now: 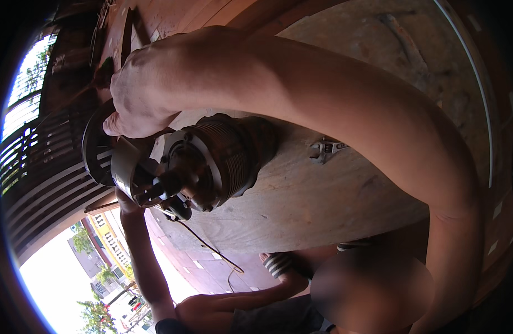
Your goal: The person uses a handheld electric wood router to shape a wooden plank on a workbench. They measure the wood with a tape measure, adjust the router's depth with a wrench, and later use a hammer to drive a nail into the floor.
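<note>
On my feed, the right hand (142,86) curls round the rim of a metal housing (123,168) beside the ribbed motor (226,161) on the tabletop (312,211). I can't tell the left hand's (127,202) grip; uneven support could drop the housing or strain the cord (203,243).

A worn, grey-brown counter (301,206) with visible wood grain, darker and stained toward its far right part, carries a heavy motor (230,161) with a ribbed round housing at its left side. To the right of the motor, well apart from it, an adjustable wrench (323,149) lies flat, its handle partly hidden, and farther right and far back lies a long, thin object (404,34) too dim to identify.
</note>
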A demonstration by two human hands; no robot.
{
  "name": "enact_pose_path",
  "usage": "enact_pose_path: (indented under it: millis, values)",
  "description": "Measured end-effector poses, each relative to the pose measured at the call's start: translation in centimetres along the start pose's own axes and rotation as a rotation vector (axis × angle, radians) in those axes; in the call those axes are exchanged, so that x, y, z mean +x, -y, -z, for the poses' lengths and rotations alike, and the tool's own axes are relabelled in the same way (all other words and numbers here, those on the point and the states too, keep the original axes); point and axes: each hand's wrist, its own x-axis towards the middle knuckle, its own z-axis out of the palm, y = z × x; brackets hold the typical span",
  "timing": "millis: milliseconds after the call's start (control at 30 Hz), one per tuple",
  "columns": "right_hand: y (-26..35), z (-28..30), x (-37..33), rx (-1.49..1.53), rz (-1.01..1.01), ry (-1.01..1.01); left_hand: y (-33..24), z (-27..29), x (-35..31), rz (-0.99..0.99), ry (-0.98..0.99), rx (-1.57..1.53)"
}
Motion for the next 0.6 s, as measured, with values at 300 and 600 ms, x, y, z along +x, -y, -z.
enact_pose_path:
  millis: [300,600]
  values:
    - [0.3,-1.0,-1.2,0.001,-0.043,0.011,-0.6,-3.0,1.7,-0.026,0.06,0.05]
    - [0.1,-2.0,-1.5,-0.029,-0.099,0.004,0.5,-6.3,2.1,-0.029,-0.239,0.184]
